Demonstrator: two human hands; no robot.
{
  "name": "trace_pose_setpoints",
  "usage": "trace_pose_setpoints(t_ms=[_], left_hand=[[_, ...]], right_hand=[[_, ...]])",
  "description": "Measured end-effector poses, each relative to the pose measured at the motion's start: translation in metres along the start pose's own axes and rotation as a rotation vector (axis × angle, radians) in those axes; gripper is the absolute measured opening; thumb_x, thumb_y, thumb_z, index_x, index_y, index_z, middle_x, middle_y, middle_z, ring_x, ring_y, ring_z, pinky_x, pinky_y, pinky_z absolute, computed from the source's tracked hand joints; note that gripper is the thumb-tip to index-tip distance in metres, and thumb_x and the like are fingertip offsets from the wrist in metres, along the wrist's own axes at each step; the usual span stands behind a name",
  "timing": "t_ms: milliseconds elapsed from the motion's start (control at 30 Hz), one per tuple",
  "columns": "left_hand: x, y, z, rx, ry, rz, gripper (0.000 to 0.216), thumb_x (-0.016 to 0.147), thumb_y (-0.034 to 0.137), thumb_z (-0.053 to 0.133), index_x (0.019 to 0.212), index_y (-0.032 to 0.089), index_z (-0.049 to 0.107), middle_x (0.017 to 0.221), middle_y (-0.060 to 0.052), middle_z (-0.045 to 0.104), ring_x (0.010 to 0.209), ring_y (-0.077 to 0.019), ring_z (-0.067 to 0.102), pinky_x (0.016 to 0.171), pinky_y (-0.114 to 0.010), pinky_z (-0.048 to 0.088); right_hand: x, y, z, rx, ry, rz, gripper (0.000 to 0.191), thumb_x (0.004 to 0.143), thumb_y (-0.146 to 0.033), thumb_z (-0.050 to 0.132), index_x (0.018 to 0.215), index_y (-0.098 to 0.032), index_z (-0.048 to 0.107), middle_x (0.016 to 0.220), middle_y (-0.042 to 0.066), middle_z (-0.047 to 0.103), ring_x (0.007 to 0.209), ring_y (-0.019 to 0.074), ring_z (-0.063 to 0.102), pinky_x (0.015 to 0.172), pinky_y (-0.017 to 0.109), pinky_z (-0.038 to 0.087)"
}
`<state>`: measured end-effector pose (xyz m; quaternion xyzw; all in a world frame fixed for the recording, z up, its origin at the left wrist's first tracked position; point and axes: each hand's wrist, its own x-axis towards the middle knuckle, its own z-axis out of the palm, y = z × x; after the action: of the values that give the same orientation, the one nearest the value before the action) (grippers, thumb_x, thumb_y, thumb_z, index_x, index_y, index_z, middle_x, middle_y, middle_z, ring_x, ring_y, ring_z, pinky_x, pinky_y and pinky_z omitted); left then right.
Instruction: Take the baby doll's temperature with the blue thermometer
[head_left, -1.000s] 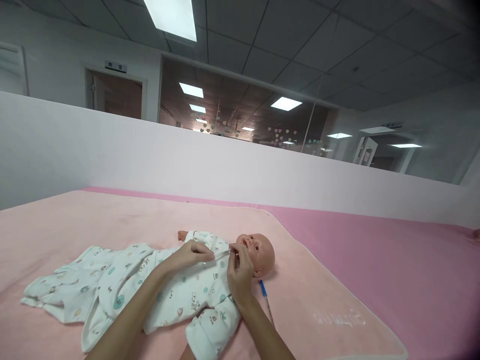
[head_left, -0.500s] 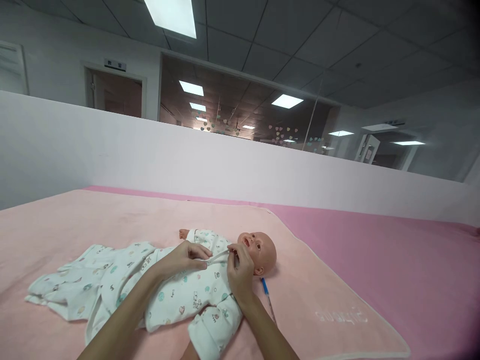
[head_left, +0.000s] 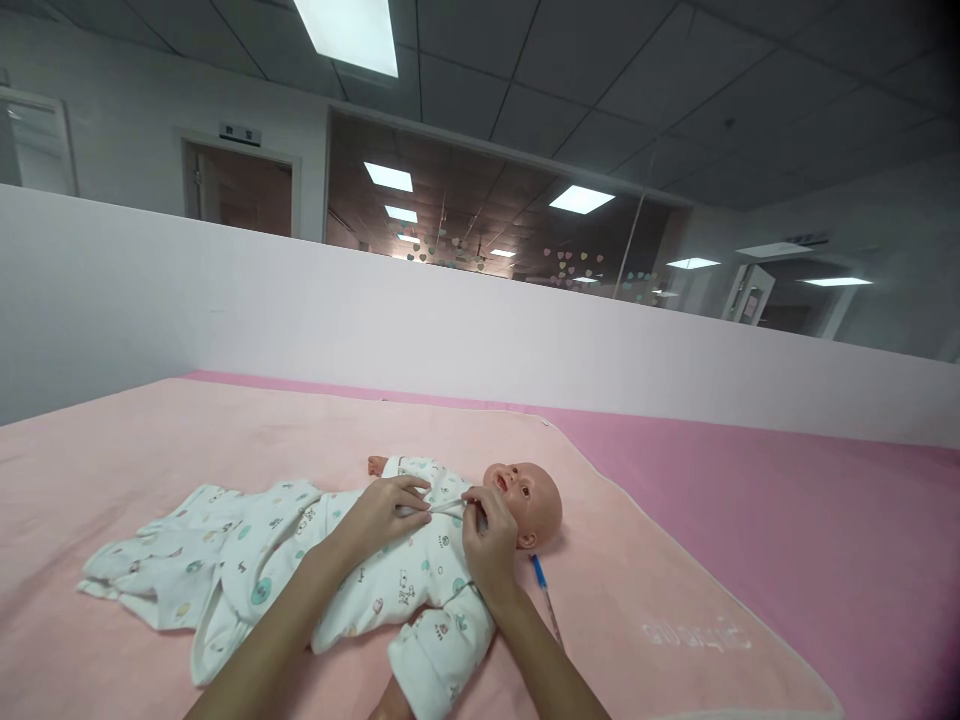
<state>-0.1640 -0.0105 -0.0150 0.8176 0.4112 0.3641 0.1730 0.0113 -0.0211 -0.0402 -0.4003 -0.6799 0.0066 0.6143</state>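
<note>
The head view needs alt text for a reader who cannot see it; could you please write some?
Two bare hands, left hand and right hand, pinch the collar of a printed white romper on a baby doll lying on a pale pink blanket. A blue pen lies beside the doll.

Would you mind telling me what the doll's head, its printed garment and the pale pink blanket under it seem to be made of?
Doll's head: probably vinyl or soft plastic, smooth with a slight sheen. Printed garment: likely soft cotton knit, matte, creasing loosely where both hands pinch it. Pale pink blanket: apparently fleece or plush, with a matte, fuzzy surface and a stitched edge.
</note>
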Motion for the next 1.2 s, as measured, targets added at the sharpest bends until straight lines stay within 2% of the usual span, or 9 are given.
trace_pose_setpoints(t_ms=[167, 333, 500, 567, 667, 800, 900, 1000, 1200], left_hand=[[0.000, 0.004, 0.004, 0.147, 0.063, 0.056, 0.026, 0.076, 0.032, 0.046, 0.071, 0.021, 0.069, 0.097, -0.003, 0.063, 0.073, -0.0139, 0.059, 0.072, -0.023, 0.045], [0.001, 0.002, 0.007, 0.077, 0.070, -0.013, 0.017, 0.070, 0.026, 0.050, 0.064, 0.019, 0.064, 0.098, -0.002, 0.060, 0.067, -0.0104, 0.058, 0.066, -0.020, 0.044], [0.000, 0.007, 0.006, 0.058, 0.096, -0.025, 0.013, 0.070, 0.025, 0.048, 0.070, 0.019, 0.059, 0.096, -0.002, 0.058, 0.066, -0.0095, 0.056, 0.062, -0.020, 0.041], [0.000, 0.012, 0.003, 0.117, 0.122, -0.054, 0.011, 0.069, 0.027, 0.050, 0.072, 0.020, 0.058, 0.085, 0.000, 0.060, 0.063, -0.0101, 0.054, 0.058, -0.020, 0.038], [0.000, 0.015, -0.001, 0.217, 0.131, -0.177, 0.017, 0.067, 0.035, 0.055, 0.060, 0.019, 0.053, 0.061, 0.003, 0.057, 0.054, -0.0106, 0.049, 0.052, -0.021, 0.031], [-0.003, 0.009, -0.015, -0.046, -0.071, -0.294, 0.030, 0.063, 0.044, 0.059, 0.053, 0.017, 0.050, 0.051, 0.004, 0.048, 0.051, -0.0097, 0.042, 0.049, -0.020, 0.026], [-0.009, 0.002, -0.033, -0.311, -0.314, -0.291, 0.029, 0.060, 0.040, 0.064, 0.054, 0.015, 0.051, 0.049, 0.005, 0.038, 0.050, -0.0070, 0.032, 0.048, -0.020, 0.022], [-0.016, -0.005, -0.051, -0.405, -0.481, -0.330, 0.025, 0.059, 0.039, 0.067, 0.062, 0.015, 0.058, 0.051, 0.005, 0.037, 0.048, -0.0056, 0.028, 0.045, -0.020, 0.018], [-0.020, -0.017, -0.059, -0.438, -0.563, -0.450, 0.031, 0.059, 0.038, 0.068, 0.078, 0.015, 0.064, 0.054, 0.005, 0.041, 0.041, -0.0031, 0.023, 0.039, -0.021, 0.011]], right_hand=[[0.000, 0.000, 0.001, -0.006, 0.011, -0.003, 0.019, 0.075, -0.009, 0.038, 0.073, -0.018, 0.055, 0.070, 0.002, 0.057, 0.067, 0.0133, 0.053, 0.060, 0.024, 0.043], [-0.002, 0.000, 0.001, 0.023, 0.045, -0.018, 0.019, 0.076, -0.008, 0.039, 0.073, -0.018, 0.055, 0.069, 0.002, 0.057, 0.067, 0.0133, 0.053, 0.060, 0.024, 0.044], [-0.004, 0.001, 0.000, 0.042, 0.129, -0.091, 0.018, 0.075, -0.007, 0.041, 0.075, -0.018, 0.056, 0.072, 0.003, 0.059, 0.070, 0.0136, 0.055, 0.064, 0.025, 0.046], [-0.004, 0.001, 0.000, 0.035, 0.166, -0.107, 0.018, 0.075, -0.007, 0.042, 0.075, -0.018, 0.056, 0.072, 0.003, 0.059, 0.071, 0.0140, 0.056, 0.064, 0.026, 0.047], [-0.004, 0.000, -0.001, 0.026, 0.197, -0.111, 0.019, 0.075, -0.006, 0.042, 0.073, -0.019, 0.056, 0.070, 0.003, 0.059, 0.070, 0.0140, 0.056, 0.062, 0.026, 0.047], [-0.002, -0.001, -0.002, 0.002, 0.210, -0.108, 0.019, 0.075, -0.006, 0.042, 0.072, -0.019, 0.056, 0.070, 0.003, 0.059, 0.070, 0.0138, 0.055, 0.062, 0.026, 0.046], [-0.001, -0.001, -0.002, -0.012, 0.228, -0.115, 0.020, 0.075, -0.005, 0.042, 0.070, -0.018, 0.056, 0.070, 0.003, 0.059, 0.069, 0.0136, 0.055, 0.062, 0.026, 0.046], [0.000, -0.001, -0.002, -0.019, 0.226, -0.136, 0.020, 0.074, -0.005, 0.042, 0.069, -0.018, 0.056, 0.070, 0.002, 0.059, 0.069, 0.0132, 0.055, 0.061, 0.025, 0.046], [-0.001, -0.003, -0.003, -0.018, 0.217, -0.156, 0.020, 0.073, -0.003, 0.044, 0.069, -0.018, 0.056, 0.069, 0.002, 0.058, 0.068, 0.0120, 0.055, 0.061, 0.023, 0.046]])
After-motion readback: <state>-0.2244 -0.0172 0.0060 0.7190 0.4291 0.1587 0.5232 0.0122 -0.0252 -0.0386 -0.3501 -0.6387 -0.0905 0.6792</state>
